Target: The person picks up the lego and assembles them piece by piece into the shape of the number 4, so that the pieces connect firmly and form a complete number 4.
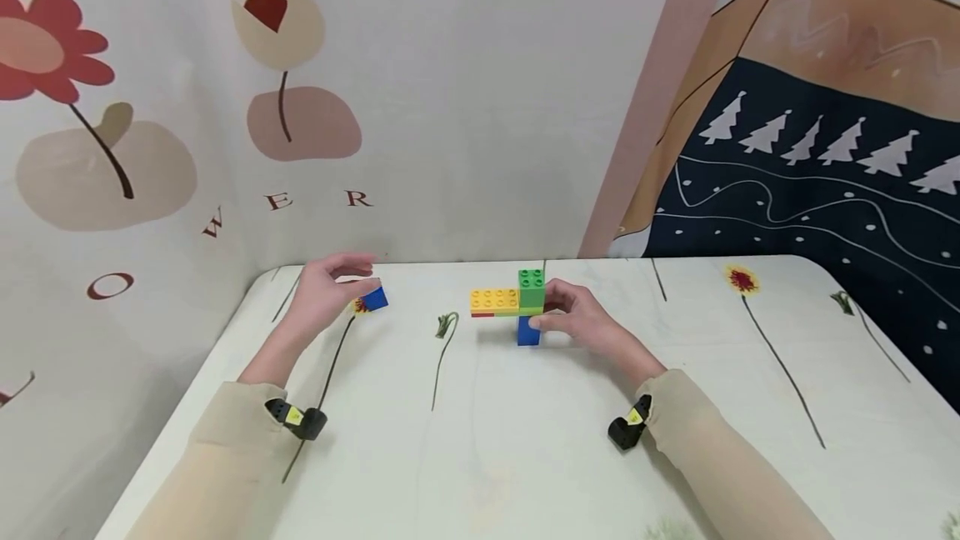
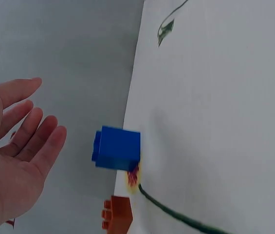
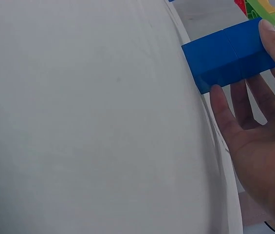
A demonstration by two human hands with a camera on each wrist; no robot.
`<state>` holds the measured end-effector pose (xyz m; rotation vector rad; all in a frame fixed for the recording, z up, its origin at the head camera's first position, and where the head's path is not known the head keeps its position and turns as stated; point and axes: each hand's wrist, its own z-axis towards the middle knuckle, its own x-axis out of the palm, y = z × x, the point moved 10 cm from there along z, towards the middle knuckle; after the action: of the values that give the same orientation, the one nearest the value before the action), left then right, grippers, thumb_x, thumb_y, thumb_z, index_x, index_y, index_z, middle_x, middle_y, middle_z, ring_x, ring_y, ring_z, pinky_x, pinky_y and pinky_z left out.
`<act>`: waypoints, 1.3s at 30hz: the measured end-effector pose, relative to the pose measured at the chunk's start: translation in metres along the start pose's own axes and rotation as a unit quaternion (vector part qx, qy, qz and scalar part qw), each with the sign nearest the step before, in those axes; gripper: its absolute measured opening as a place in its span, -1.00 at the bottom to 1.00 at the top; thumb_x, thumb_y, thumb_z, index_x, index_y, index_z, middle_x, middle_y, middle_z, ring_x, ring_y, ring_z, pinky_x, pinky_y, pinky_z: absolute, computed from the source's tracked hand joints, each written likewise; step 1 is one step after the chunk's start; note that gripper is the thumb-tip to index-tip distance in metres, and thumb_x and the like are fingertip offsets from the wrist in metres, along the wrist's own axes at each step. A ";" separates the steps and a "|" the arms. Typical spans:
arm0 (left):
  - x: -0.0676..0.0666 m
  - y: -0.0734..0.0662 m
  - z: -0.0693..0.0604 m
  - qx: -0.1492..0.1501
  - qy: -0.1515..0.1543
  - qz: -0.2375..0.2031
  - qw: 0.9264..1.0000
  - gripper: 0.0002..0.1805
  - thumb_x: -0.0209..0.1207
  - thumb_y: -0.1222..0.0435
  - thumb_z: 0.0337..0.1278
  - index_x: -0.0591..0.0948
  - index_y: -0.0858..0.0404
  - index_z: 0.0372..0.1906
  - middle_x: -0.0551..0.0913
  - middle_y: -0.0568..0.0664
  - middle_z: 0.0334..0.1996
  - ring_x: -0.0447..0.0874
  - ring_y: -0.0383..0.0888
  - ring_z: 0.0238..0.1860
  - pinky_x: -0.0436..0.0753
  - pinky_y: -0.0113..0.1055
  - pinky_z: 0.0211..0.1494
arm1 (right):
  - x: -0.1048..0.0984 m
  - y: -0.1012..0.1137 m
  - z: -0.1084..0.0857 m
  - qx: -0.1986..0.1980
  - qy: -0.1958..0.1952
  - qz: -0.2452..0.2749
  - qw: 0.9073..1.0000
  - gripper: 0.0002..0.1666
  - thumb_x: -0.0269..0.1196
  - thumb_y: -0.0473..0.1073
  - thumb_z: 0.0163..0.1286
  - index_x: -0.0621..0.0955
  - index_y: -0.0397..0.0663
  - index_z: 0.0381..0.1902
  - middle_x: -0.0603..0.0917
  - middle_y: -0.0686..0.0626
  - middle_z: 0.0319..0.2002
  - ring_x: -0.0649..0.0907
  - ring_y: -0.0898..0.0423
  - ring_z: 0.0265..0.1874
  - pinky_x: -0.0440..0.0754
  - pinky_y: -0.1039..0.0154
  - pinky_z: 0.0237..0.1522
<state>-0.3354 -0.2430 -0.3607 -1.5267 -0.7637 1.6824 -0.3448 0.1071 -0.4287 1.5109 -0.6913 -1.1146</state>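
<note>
My left hand (image 1: 321, 294) hovers by a single blue toy building brick (image 1: 376, 298) at the table's far left. In the left wrist view the fingers are spread and apart from that brick, which stands on the table with its studs away from the surface. An orange brick (image 2: 120, 214) is beside it; my hand hides it in the head view. My right hand (image 1: 585, 319) pinches the toy brick structure between thumb and fingers. Stacked blue bricks (image 3: 229, 56) form its upright base. Above sit a lime layer, a green brick (image 1: 531, 287) and a yellow brick (image 1: 494, 300) jutting left over red.
A white tablecloth (image 1: 480, 440) printed with flowers and stems covers the table. Behind its far edge rises a pale printed curtain (image 1: 450, 107), with a dark tree-patterned cloth (image 1: 810, 182) at the right. Each wrist wears a small black camera.
</note>
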 end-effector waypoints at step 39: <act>0.016 0.051 0.010 -0.040 0.017 -0.002 0.999 -0.39 0.28 0.38 0.34 0.42 0.38 0.44 0.48 0.30 0.36 0.42 0.19 0.36 0.55 -0.53 -0.02 | 0.000 0.001 0.000 -0.009 0.005 0.008 1.000 -0.59 0.42 -0.29 0.34 0.58 -0.24 0.10 0.70 -0.14 0.07 0.64 -0.04 0.04 0.58 0.22 0.07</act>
<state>-0.3524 -0.2578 -0.4098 -1.6042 -0.8236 1.6357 -0.3446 0.1063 -0.4274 1.4917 -0.6835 -1.0972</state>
